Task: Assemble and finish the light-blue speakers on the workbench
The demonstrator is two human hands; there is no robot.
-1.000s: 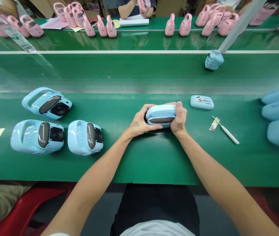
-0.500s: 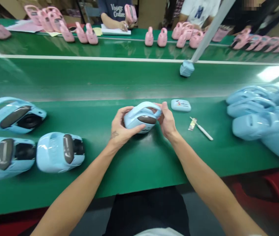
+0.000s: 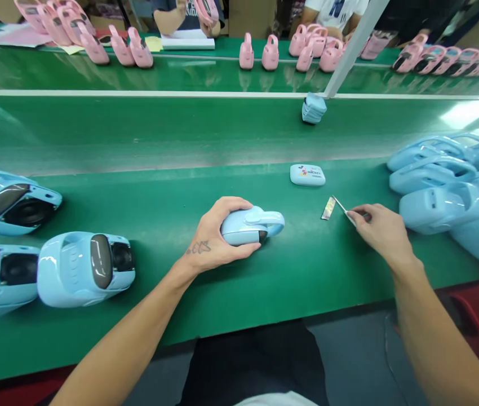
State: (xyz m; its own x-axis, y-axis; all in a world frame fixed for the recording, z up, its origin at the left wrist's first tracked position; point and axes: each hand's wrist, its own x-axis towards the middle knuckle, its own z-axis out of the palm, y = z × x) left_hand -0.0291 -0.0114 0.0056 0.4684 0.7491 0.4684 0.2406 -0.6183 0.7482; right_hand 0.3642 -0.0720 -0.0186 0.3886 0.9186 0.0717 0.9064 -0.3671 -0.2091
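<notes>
My left hand (image 3: 218,235) is wrapped round a small light blue plastic speaker case (image 3: 242,226), which lies on the green bench with its loop handle pointing right. A dark part shows at its lower right; the palm hides its left end. Over to the right, my right hand (image 3: 377,228) pinches a slim white-handled tool with a thin metal tip (image 3: 341,205). Its handle is mostly covered by the fingers. The tip is beside a small shiny label strip (image 3: 328,208) on the bench. Behind them lies a light blue rounded cover with printed lettering (image 3: 307,175).
Light blue speakers with dark windows (image 3: 85,270) stand at the left. Blue handled shells (image 3: 434,206) are heaped at the right. Small blue pieces (image 3: 314,108) are stacked by a metal post (image 3: 351,51). Pink cases (image 3: 270,53) line the far bench, where other people sit.
My right hand has left the speaker case and moved right to grip the white-handled tool. My left hand has lowered and turned the case, its handle now pointing right.
</notes>
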